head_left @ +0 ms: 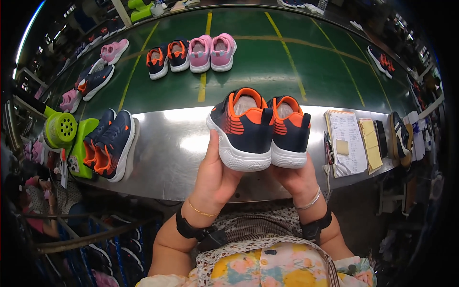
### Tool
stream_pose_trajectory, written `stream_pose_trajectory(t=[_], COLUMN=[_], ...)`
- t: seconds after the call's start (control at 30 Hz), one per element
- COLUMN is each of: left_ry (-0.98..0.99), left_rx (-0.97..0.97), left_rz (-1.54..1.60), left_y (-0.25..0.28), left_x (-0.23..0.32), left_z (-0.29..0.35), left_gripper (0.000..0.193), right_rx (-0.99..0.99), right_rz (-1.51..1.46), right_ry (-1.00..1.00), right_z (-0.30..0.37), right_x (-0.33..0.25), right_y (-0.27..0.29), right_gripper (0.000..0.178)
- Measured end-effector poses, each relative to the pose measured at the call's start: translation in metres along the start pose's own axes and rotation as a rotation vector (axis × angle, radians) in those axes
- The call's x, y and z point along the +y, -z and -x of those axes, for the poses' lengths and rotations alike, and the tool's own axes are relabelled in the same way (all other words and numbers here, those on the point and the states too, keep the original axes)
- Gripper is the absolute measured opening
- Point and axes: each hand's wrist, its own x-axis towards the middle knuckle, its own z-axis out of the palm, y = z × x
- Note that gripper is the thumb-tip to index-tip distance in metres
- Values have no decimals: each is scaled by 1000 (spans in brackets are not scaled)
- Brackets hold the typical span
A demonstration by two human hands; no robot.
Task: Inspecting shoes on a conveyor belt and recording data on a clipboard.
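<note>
Over the metal worktop I hold up a pair of navy sneakers with orange linings and white soles, heels toward me. My left hand (216, 174) is closed round the left sneaker (245, 138), the thumb along its outer side. Beneath the heel of the right sneaker (290, 136) my right hand (297, 179) grips it, with most of its fingers hidden behind the shoe. The two shoes touch side by side. To the left, another navy and orange pair (114, 146) rests against a bright green device (76, 143) with a round perforated head.
Beyond the metal worktop (167, 177) runs a green conveyor belt (258, 71) with yellow lines. Small navy sneakers (168, 56) and pink sneakers (210, 53) stand on it. At right lie a spiral notebook (346, 138), pens (329, 148), a yellow pad (370, 143) and a dark shoe (400, 141). A person (40, 191) sits at lower left.
</note>
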Motion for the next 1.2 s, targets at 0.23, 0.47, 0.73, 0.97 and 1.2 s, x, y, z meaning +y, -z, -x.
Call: stream_pose_trajectory(t=[0.23, 0.47, 0.73, 0.97, 1.2], left_ry=[-282, -531, -531, -453, -272], left_rx=[28, 149, 134, 62, 32], left_rz=[-153, -315, -234, -212, -144], left_y=[7, 33, 38, 50, 51], left_x=[-1, 12, 22, 23, 23], left_z=[-3, -5, -1, -7, 3], left_gripper=[47, 47, 56, 43, 47], right_rx=[-40, 130, 147, 178, 63], right_rz=[87, 436, 470, 492, 430], right_ry=[107, 436, 534, 539, 287], right_z=[-3, 6, 4, 9, -12], right_x=[-2, -17, -8, -8, -4], right_y=[-2, 12, 5, 0, 27], right_gripper=[41, 34, 25, 28, 48])
